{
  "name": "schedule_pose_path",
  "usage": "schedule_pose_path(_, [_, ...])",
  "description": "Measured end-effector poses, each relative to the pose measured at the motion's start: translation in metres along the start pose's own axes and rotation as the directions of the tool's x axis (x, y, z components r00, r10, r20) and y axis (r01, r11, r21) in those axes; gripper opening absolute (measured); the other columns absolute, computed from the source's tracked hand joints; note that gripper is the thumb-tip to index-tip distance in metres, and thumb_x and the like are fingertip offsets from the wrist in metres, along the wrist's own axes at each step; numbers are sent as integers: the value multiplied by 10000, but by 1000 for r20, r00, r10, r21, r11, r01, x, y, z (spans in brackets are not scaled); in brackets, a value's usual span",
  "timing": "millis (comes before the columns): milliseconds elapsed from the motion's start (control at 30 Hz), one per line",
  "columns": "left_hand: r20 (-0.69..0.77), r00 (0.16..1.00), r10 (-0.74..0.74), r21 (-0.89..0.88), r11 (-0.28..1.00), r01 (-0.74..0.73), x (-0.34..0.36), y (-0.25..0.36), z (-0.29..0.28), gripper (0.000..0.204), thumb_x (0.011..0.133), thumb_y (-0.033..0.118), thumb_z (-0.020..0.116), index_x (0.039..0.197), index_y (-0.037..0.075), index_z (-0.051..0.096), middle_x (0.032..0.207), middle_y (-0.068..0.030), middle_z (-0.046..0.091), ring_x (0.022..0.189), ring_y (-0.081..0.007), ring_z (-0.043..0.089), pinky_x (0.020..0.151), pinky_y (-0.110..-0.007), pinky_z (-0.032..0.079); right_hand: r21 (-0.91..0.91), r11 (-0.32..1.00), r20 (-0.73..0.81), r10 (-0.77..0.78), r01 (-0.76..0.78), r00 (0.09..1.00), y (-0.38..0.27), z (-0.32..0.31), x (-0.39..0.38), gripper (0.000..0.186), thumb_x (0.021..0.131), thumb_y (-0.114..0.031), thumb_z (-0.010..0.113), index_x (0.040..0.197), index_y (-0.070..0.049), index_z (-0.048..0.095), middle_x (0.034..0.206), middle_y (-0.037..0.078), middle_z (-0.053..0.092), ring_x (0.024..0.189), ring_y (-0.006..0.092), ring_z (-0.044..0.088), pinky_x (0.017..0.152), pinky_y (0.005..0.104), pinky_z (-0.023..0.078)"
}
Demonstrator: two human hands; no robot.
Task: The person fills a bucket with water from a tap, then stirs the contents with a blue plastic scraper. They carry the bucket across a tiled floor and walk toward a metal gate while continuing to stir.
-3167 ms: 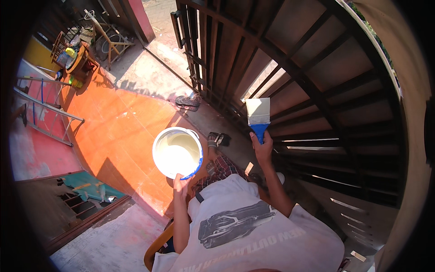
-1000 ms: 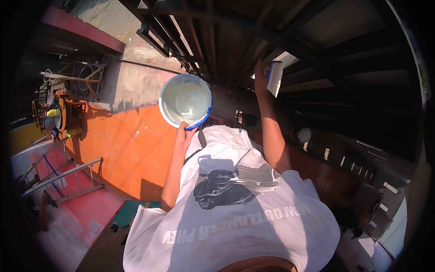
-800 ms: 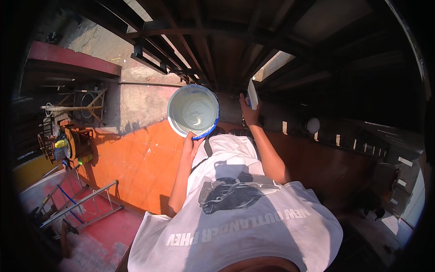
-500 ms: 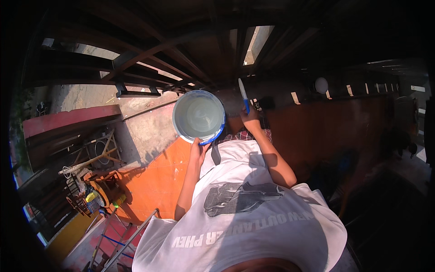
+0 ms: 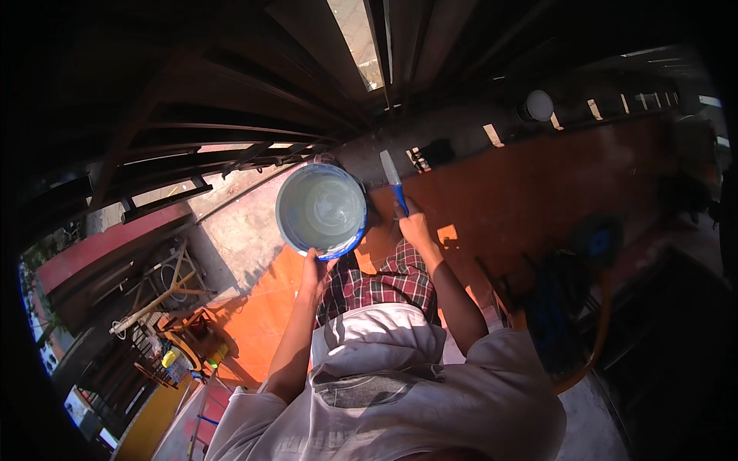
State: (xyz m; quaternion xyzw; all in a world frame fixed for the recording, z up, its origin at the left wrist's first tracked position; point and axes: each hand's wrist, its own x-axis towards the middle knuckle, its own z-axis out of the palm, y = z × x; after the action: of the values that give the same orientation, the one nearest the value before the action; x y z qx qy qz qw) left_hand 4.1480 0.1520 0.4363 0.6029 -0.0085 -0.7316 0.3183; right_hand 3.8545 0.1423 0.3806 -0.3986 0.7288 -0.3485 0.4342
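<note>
My left hand [image 5: 315,273] grips the near rim of a round bucket [image 5: 286,224], blue on the outside, with pale smears on its wall. The bucket is tilted so that its inside faces me; something pale and glossy coats the bottom. My right hand [image 5: 413,225] is closed around the blue handle of a paintbrush [image 5: 390,169]. Its flat, whitish end points up and away, to the right of the bucket and apart from it. Most of the left hand's fingers are hidden behind the bucket.
Dark slatted bars [image 5: 254,84] rise close ahead, above the bucket. A white pail [image 5: 539,106] stands farther off at the right. Chair-like furniture [image 5: 573,300] sits in shadow to my right. At left are a wooden frame [image 5: 165,296] and a red-topped ledge [image 5: 115,246].
The bucket and my left hand have shifted slightly left and down in view. The paintbrush has moved left and down too. My checked shorts now show more, and the view has turned.
</note>
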Motion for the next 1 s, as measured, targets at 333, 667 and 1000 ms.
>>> schedule_pose_path(333, [-78, 997, -16, -57, 998, 11, 138, -63, 4, 438, 1045, 187, 330, 1399, -63, 394, 1411, -199, 505, 1296, -309, 540, 1072, -426, 520, 196, 980, -93, -20, 38, 995, 118, 4, 53, 291, 989, -283, 611, 1068, -9, 667, 801, 185, 653, 737, 329, 660, 676, 388, 496])
schedule_pose_path(667, [88, 990, 108, 275, 953, -128, 345, -127, -54, 496, 901, 138, 435, 1365, -37, 434, 1343, -177, 543, 1247, -309, 564, 1041, -426, 528, 317, 947, 39, 35, -45, 999, 210, 66, 147, 257, 964, -254, 664, 1015, -4, 697, 734, 125, 639, 647, 165, 575, 614, 327, 463])
schedule_pose_path(1000, [185, 981, 65, 435, 889, -141, 523, -176, -77, 515, 886, 153, 467, 1367, -25, 418, 1299, -176, 563, 1227, -284, 569, 1063, -436, 482, 102, 992, 218, -93, 73, 971, 246, 90, 242, 348, 942, -314, 682, 1107, -9, 708, 828, 156, 707, 740, 236, 694, 682, 344, 514])
